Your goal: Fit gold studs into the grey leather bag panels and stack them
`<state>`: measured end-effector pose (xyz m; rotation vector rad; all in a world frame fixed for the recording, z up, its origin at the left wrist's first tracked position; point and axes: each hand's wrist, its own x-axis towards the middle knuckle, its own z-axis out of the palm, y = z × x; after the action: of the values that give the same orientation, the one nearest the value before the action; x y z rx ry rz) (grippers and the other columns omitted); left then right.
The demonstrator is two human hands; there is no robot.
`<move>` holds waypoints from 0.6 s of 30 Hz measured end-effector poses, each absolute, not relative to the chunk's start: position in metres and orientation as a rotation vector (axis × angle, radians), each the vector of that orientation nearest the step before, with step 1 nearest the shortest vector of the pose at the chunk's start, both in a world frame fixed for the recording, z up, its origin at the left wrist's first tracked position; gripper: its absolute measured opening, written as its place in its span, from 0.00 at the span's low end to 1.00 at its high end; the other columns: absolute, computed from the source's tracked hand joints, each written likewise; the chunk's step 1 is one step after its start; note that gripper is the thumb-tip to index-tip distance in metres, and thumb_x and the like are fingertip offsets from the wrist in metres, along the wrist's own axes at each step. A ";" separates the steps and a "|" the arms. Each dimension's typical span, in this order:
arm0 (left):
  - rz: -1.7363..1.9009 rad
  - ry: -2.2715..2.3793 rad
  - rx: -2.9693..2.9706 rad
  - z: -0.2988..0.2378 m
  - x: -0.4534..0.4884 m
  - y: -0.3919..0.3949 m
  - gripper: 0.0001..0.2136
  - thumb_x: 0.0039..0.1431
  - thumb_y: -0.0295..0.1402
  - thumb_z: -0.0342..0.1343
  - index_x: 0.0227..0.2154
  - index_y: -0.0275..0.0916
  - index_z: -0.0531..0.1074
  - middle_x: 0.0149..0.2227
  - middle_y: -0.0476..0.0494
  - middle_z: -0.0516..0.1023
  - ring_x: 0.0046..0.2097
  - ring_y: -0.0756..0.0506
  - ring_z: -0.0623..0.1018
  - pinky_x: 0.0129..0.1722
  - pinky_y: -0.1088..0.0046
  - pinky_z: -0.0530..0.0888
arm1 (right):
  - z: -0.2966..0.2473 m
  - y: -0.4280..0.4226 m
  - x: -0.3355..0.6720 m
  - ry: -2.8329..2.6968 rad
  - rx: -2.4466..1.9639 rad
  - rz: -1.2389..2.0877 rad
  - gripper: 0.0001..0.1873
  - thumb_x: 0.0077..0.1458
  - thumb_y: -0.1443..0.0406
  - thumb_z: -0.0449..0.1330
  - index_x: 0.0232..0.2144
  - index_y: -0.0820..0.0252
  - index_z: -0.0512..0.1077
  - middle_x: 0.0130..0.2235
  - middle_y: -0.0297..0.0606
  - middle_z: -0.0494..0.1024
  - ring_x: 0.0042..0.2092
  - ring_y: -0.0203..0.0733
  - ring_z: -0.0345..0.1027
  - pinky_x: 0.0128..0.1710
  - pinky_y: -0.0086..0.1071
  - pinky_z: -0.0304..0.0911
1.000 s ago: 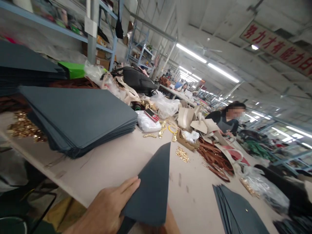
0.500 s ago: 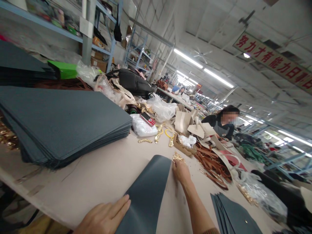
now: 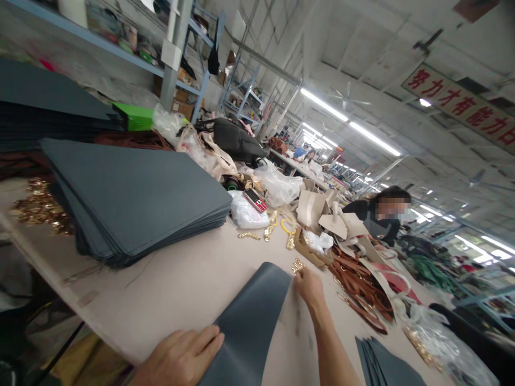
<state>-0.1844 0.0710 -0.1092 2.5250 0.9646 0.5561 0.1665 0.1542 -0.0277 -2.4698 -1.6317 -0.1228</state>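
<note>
My left hand (image 3: 181,358) lies flat, fingers stretched out, on the near edge of a dark grey leather sheet (image 3: 251,321) that rests on the beige table (image 3: 181,279). My right hand (image 3: 309,284) reaches forward past the sheet's far corner, its fingers closed at a small heap of gold metal fittings (image 3: 298,264). What the fingers hold is too small to make out.
A thick stack of grey sheets (image 3: 132,195) fills the left side. More gold hardware (image 3: 38,206) lies at far left, brown straps (image 3: 360,281) and plastic bags at right, another grey stack (image 3: 386,364) at bottom right. A masked person (image 3: 380,214) works across the table.
My right hand came out from under the sheet and reached to the gold fittings. The sheet, first held up on end, now lies flatter on the table.
</note>
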 end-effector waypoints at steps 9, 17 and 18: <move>0.413 0.891 2.530 -0.088 -0.187 0.069 0.27 0.48 0.30 0.54 0.55 0.39 0.65 0.51 0.37 0.73 0.48 0.38 0.74 0.48 0.61 0.70 | -0.017 0.077 0.060 -1.448 -1.702 0.797 0.16 0.51 0.54 0.62 0.31 0.62 0.75 0.24 0.36 0.76 0.27 0.41 0.71 0.29 0.34 0.69; 0.421 0.865 2.620 -0.086 -0.187 0.068 0.18 0.50 0.31 0.53 0.46 0.40 0.68 0.42 0.43 0.74 0.41 0.39 0.73 0.38 0.61 0.70 | -0.033 0.074 -0.009 -1.924 -1.767 0.932 0.10 0.51 0.71 0.55 0.24 0.59 0.76 0.24 0.30 0.75 0.28 0.35 0.67 0.29 0.26 0.58; 0.419 0.863 2.623 -0.085 -0.187 0.069 0.17 0.50 0.31 0.53 0.46 0.39 0.68 0.43 0.43 0.74 0.41 0.39 0.73 0.38 0.61 0.71 | -0.032 0.076 -0.009 -1.950 -1.768 0.927 0.10 0.50 0.71 0.55 0.23 0.59 0.76 0.24 0.30 0.75 0.29 0.34 0.67 0.29 0.26 0.57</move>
<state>-0.1875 0.0687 -0.0852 2.6235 0.8628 0.4192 -0.0094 0.0758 -0.0320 -1.7682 -1.9497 0.9269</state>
